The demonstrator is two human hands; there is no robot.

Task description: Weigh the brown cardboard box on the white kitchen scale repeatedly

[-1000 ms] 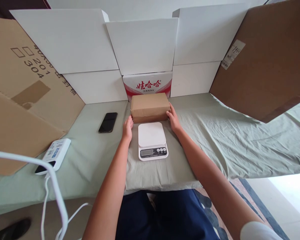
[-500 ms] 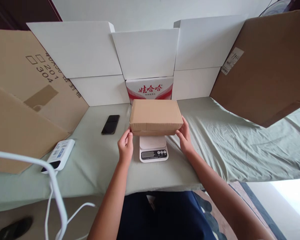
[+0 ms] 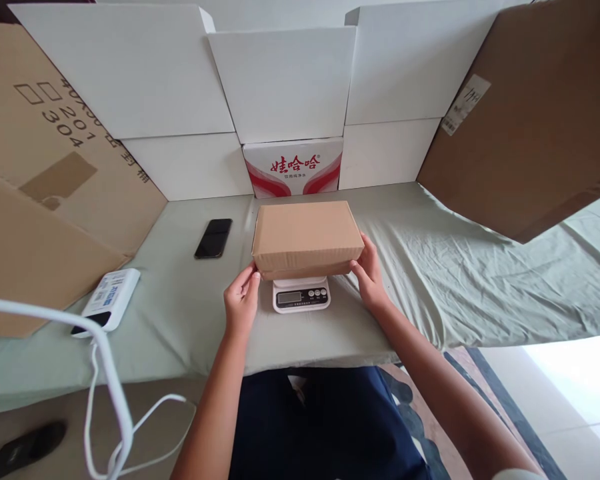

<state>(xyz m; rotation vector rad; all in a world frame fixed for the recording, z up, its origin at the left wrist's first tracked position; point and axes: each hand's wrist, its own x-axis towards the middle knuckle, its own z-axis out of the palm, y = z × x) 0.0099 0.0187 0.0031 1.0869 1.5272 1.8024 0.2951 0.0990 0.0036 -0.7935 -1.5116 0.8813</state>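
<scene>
A closed brown cardboard box [image 3: 307, 233] is held level between my two hands, over a white digital kitchen scale [image 3: 301, 297]. My left hand [image 3: 243, 297] grips its lower left front corner, thumb in front. On the opposite side, my right hand [image 3: 369, 270] holds the lower right corner with the fingers along the side. The box hides most of the scale's weighing plate; only the front panel with its display and buttons shows. Whether the box rests on the plate, I cannot tell.
A black phone [image 3: 213, 238] lies left of the box. Farther left are a white device [image 3: 111, 300] and a white cable [image 3: 111, 373]. White boxes [image 3: 285, 83] and a red-and-white carton [image 3: 294, 167] line the back; large cardboard boxes [image 3: 523, 120] flank the green cloth [image 3: 480, 287].
The cardboard box has come lower and nearer to me, covering more of the scale's plate. Both hands have kept their hold. The camera view has tilted down slightly.
</scene>
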